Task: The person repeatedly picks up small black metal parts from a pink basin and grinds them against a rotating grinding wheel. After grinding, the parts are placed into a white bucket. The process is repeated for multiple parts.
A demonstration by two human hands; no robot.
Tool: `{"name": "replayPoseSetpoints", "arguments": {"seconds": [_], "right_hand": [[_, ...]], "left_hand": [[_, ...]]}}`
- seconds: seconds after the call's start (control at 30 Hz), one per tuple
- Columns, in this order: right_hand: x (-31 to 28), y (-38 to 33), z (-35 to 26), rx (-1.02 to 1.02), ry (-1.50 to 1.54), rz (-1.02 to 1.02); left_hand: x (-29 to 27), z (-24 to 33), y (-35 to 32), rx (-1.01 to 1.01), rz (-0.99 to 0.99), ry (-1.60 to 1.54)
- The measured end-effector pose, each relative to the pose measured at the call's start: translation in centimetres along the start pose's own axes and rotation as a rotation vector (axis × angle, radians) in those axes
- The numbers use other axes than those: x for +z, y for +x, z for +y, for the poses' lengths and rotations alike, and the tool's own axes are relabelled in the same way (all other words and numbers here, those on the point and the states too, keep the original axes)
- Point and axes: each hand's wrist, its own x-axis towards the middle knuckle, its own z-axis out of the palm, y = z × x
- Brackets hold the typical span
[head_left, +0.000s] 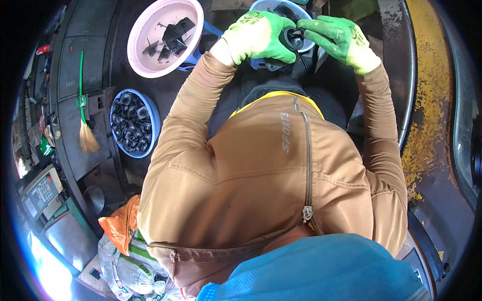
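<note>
Both hands in green gloves, raised in front of the chest near the top of the view. Left hand (258, 36) closed around a small round black part (292, 38), with the fingers curled over its left side. Right hand (340, 39) touching the same part from the right, with the fingertips (307, 36) pinched on its edge. So the black part held between the two hands, just over a light blue bowl (273, 5) whose rim shows behind the gloves; contents of this bowl mostly hidden. Cannot tell the exact shape of the part, only a dark ring with a hole in the middle.

Brown long-sleeved jacket with a zipper (306, 213) filling the middle of the picture, yellow lining at the collar. Blue cloth (321, 271) at the lower edge, very near to the camera.

To the left of the left arm, a pink bowl (143, 35) with several black parts (170, 37) inside. Below it, well apart from the hands, a blue bowl (155, 120) full of small black round pieces (131, 123). Further left, a small brush with a green handle (82, 88) and straw bristles, lying on a dark surface. At the lower left, an orange bag (120, 223) beside white sacks (123, 271). On the right side, a dark curved metal edge with worn yellow paint (427, 115).
</note>
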Motion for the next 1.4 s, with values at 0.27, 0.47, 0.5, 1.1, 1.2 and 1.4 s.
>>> {"name": "replayPoseSetpoints", "arguments": {"seconds": [0.27, 0.47, 0.5, 1.1, 1.2, 1.4], "right_hand": [[-0.7, 1.3, -1.0, -0.067, 0.091, 0.021], [-0.5, 1.2, -1.4, -0.066, 0.079, -0.02], [-0.4, 1.1, -1.3, -0.056, 0.084, -0.045], [1.8, -2.2, -0.9, 0.233, 0.097, -0.083], [2.1, -2.4, -0.9, 0.303, 0.117, -0.051], [2.9, -2.5, -1.1, 0.417, 0.116, -0.015]], "left_hand": [[-0.2, -0.6, -0.3, 0.007, -0.139, -0.038], [-0.1, -1.2, -0.2, 0.001, -0.183, -0.025], [0.0, -1.2, -0.2, 0.009, -0.173, -0.019], [0.9, -1.0, 0.6, 0.063, 0.011, 0.07], [1.7, -1.4, 0.9, 0.143, 0.174, 0.16], [2.6, -1.2, 1.6, 0.097, 0.348, 0.244]]}}
